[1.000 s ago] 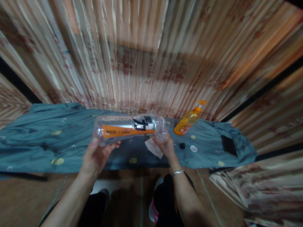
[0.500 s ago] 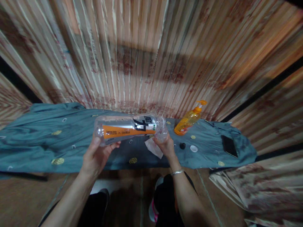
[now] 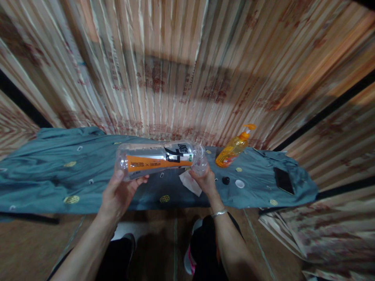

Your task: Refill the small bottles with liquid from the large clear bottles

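A clear plastic bottle with an orange and silver label lies sideways in the air above the cloth. My left hand grips its base at the left end, thumb in front and fingers underneath. Around the neck end at the right, my right hand is closed. Below the neck, a white tissue lies on the cloth, close to my right hand. To the right of that hand are a small black cap and a white round lid.
A yellow pump bottle stands behind the caps. A black phone lies near the right end of the green cloth covering the table. Behind rises a striped curtain, with dark poles at both sides.
The bottle is turned very slightly about its length, so its label has shifted a little. Both hands keep nearly the same places.
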Demonstrator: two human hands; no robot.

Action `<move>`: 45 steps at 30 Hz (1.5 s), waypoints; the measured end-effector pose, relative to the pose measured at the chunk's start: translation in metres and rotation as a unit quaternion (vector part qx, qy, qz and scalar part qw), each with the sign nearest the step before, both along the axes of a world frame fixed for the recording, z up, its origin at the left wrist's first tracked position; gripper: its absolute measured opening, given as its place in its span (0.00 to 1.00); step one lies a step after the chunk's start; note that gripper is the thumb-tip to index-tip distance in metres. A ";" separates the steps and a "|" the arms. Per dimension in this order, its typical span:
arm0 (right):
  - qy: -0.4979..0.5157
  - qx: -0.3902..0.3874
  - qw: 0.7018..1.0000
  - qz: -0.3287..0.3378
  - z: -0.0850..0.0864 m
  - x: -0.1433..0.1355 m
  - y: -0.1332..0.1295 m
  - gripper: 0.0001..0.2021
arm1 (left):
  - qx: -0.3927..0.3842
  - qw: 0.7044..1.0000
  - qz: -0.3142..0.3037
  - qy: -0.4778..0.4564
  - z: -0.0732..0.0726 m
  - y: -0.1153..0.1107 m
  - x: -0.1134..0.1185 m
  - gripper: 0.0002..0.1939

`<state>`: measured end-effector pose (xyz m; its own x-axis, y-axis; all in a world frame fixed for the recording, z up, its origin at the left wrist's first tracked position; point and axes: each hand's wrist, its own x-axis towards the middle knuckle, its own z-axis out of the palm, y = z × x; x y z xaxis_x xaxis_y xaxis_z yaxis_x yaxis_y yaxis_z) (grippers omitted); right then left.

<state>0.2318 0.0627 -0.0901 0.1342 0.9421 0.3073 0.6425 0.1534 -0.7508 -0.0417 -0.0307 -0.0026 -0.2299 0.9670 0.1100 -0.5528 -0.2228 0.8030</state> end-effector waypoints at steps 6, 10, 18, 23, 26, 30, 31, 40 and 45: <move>0.001 -0.010 1.000 -0.002 0.001 0.000 -0.001 0.30 | 0.006 1.000 -0.003 -0.010 0.002 0.000 0.002 0.26; 0.001 -0.006 1.000 0.000 0.003 -0.001 -0.002 0.30 | 0.009 1.000 0.003 -0.013 0.008 0.000 0.005 0.27; -0.001 -0.005 1.000 0.000 0.001 0.000 -0.001 0.29 | -0.007 1.000 0.017 -0.011 0.006 -0.001 0.005 0.29; -0.010 -0.008 1.000 -0.007 0.000 -0.001 -0.001 0.30 | -0.007 1.000 0.007 -0.009 0.002 -0.001 0.001 0.28; -0.006 -0.006 1.000 -0.005 0.000 -0.001 -0.001 0.30 | -0.004 1.000 -0.007 -0.003 0.001 -0.001 -0.002 0.28; -0.003 -0.006 1.000 -0.001 0.000 0.000 0.000 0.31 | -0.003 1.000 -0.012 -0.004 0.001 -0.001 -0.003 0.29; -0.004 -0.005 1.000 0.000 0.000 0.000 0.000 0.31 | -0.005 1.000 -0.007 -0.006 0.001 -0.001 -0.002 0.29; -0.004 0.003 1.000 0.006 -0.002 0.001 0.000 0.32 | 0.006 1.000 -0.012 -0.005 0.000 -0.002 -0.004 0.30; -0.006 0.008 1.000 0.007 -0.003 0.001 0.000 0.32 | 0.005 1.000 -0.003 0.005 0.003 -0.004 -0.002 0.30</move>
<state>0.2325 0.0629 -0.0927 0.1163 0.9388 0.3242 0.6493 0.1751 -0.7401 -0.0438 -0.0344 0.0004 -0.2235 0.9671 0.1212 -0.5454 -0.2271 0.8068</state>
